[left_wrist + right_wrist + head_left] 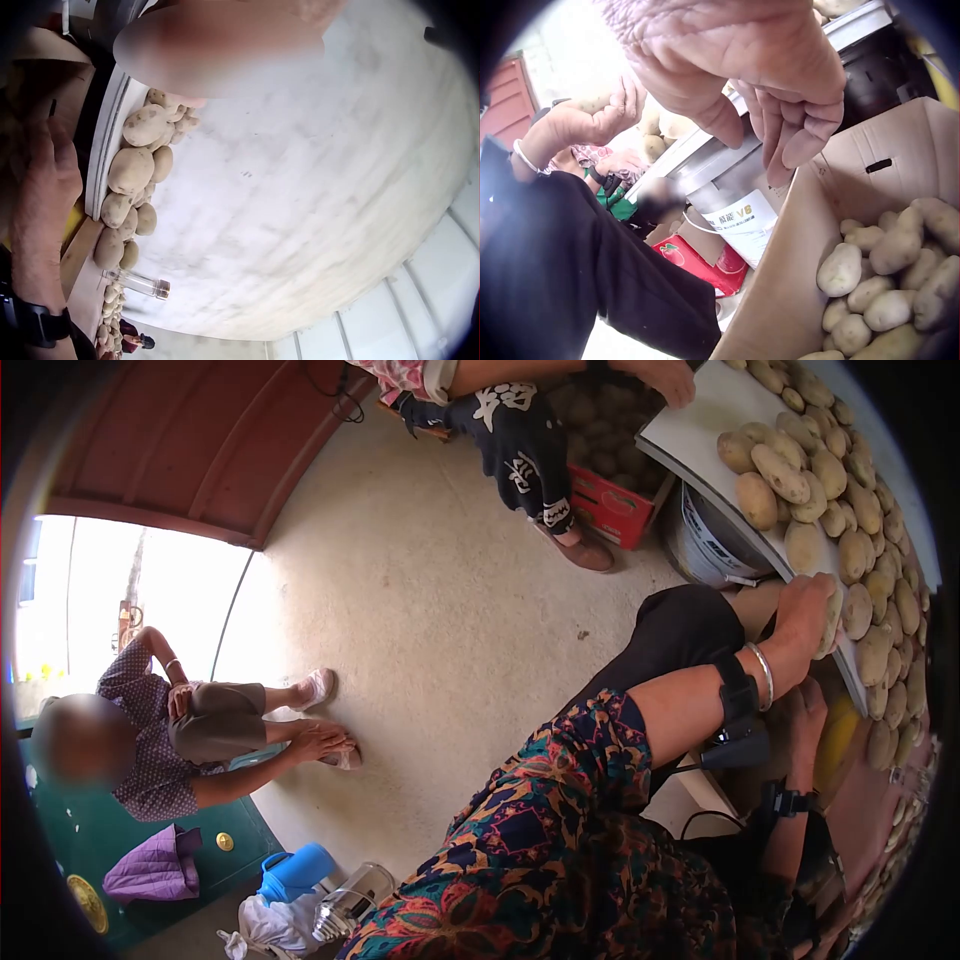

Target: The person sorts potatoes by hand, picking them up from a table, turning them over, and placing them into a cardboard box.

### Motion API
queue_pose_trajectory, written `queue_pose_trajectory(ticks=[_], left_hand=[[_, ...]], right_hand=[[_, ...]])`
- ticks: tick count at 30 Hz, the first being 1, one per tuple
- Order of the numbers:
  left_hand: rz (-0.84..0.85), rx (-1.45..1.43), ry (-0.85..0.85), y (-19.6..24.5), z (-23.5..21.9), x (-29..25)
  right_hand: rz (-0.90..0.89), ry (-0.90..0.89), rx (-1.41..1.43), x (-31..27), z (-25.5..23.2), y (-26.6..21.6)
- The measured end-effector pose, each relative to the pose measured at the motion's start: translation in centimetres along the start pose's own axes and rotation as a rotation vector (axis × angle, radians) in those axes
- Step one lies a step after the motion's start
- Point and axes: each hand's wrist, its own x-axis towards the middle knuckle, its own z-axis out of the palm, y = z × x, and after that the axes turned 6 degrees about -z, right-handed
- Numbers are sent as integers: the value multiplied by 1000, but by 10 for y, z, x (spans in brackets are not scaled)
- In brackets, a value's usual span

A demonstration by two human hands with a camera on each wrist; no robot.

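Observation:
My left hand [800, 622], with a silver bangle at its wrist, grips a pale potato [829, 622] at the edge of the white tabletop [698, 422]. In the right wrist view, the left hand [585, 124] has its fingers curled up around it. A blurred patch covers part of the left wrist view near that hand. Below the tabletop edge is my right hand [806, 710]; its fingers [802, 146] hang loosely curled with nothing between them. A cardboard box [780, 281] of loose potatoes [889, 309] stands beneath the right hand.
Many potatoes [865, 560] lie along the tabletop. A glass jar [139, 283] stands near them. Under the table are a metal bucket [705, 540] and a red carton [607, 507]. One person sits by the carton; another person [150, 730] sits at the left.

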Motion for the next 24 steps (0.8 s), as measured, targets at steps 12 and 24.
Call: queue_pose_trajectory(ticks=[12,24], left_hand=[[65,-10,-40,1,4,-8],[39,-63,-59,-8,1,0]], right_hand=[[-42,44,-8,-5,0,-8],[-81,80,-27,-4,-6,-7]])
